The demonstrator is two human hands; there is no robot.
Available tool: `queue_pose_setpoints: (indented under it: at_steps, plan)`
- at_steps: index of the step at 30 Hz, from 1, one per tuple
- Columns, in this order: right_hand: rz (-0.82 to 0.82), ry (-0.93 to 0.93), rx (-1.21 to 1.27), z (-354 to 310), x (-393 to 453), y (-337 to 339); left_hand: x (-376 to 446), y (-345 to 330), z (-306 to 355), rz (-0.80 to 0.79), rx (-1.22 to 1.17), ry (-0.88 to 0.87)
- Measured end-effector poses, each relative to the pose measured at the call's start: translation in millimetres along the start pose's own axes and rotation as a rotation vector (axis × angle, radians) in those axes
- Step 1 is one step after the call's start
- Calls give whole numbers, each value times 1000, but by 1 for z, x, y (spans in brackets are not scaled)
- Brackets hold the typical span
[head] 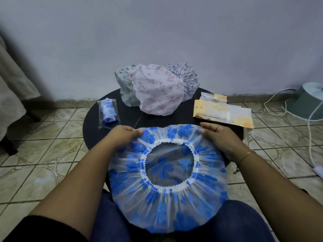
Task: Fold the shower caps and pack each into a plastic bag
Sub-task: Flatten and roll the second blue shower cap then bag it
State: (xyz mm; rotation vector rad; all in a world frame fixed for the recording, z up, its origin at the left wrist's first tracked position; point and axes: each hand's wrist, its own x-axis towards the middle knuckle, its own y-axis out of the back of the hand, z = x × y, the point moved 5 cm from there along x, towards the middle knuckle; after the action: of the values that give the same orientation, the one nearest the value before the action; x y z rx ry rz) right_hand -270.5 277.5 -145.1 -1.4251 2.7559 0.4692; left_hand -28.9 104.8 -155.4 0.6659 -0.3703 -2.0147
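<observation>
We pinch the blue-flowered shower cap (167, 179) at 10 and 2 o'clock, left hand (122, 135) and right hand (218, 137); slippery film may slide, skewing our fold.

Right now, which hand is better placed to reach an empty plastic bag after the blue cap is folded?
The right hand, probably. It holds the blue shower cap at its far right edge, close to the empty bags at the table's right. The left hand is on the other side, near the packed cap.

left hand (122, 135) | right hand (218, 135) | both pinch blue shower cap (167, 198) far edge
</observation>
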Motion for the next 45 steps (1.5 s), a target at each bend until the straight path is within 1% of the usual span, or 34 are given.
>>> queue_pose_setpoints:
  at_steps: [2, 4, 8, 10, 12, 13, 14, 17, 21, 25, 30, 32, 35, 37, 38, 39, 41, 42, 43, 44, 45]
  plan:
    - [31, -30, -6, 3, 2, 2, 2, 6, -2, 59, -34, 4]
    - [26, -56, -26, 4, 2, 3, 6, 10, -3, 81, -83, 8]
    - [45, -67, -93, 1, 7, 1, 5, 5, 0, 12, -102, 14]
    - [55, -75, -117, -2, 11, -3, 2, 4, 0, 0, -176, 25]
    - [63, -77, -114, -4, 15, -7, 0, 1, 1, -28, -279, 79]
    - [64, -79, -108, -5, 15, -10, 2, 0, 0, -43, -294, 94]
    - [63, -83, -98, -5, 16, -12, 3, 0, 0, -43, -267, 87]
    - [89, -96, -92, -5, 21, -13, 5, 0, 4, -7, -161, -26]
    - [147, -124, -331, -4, 29, -8, 12, 7, 2, 114, -53, -102]
    - [119, -98, -430, -5, 32, -13, 16, 8, 2, 180, 33, -131]
    - [93, -90, -264, -6, 18, 1, 20, 16, -2, 265, 119, -183]
    - [28, -117, -284, -4, 11, 8, 22, 18, -3, 276, 157, -188]
    - [-117, -141, -289, 0, 0, 11, 23, 16, -3, 277, 171, -153]
    - [-146, -103, -247, 1, -4, 11, 23, 14, -3, 284, 168, -119]
    - [-144, -74, -227, 1, -5, 9, 20, 14, -1, 301, 210, -131]
    - [-130, -49, -208, 2, -5, 8, 17, 15, 3, 348, 289, -177]
    - [-94, -11, -191, 4, -4, 6, 4, 13, 21, 451, 457, -372]
    - [-77, -3, -198, 5, -3, 5, -2, 8, 29, 441, 511, -486]
    - [-60, -1, -219, 6, -2, 4, -6, 0, 35, 371, 560, -565]
    - [-42, 0, -254, 7, 0, 5, -8, -12, 34, 262, 618, -584]
    - [-25, 3, -307, 8, 2, 6, -6, -23, 28, 134, 698, -544]
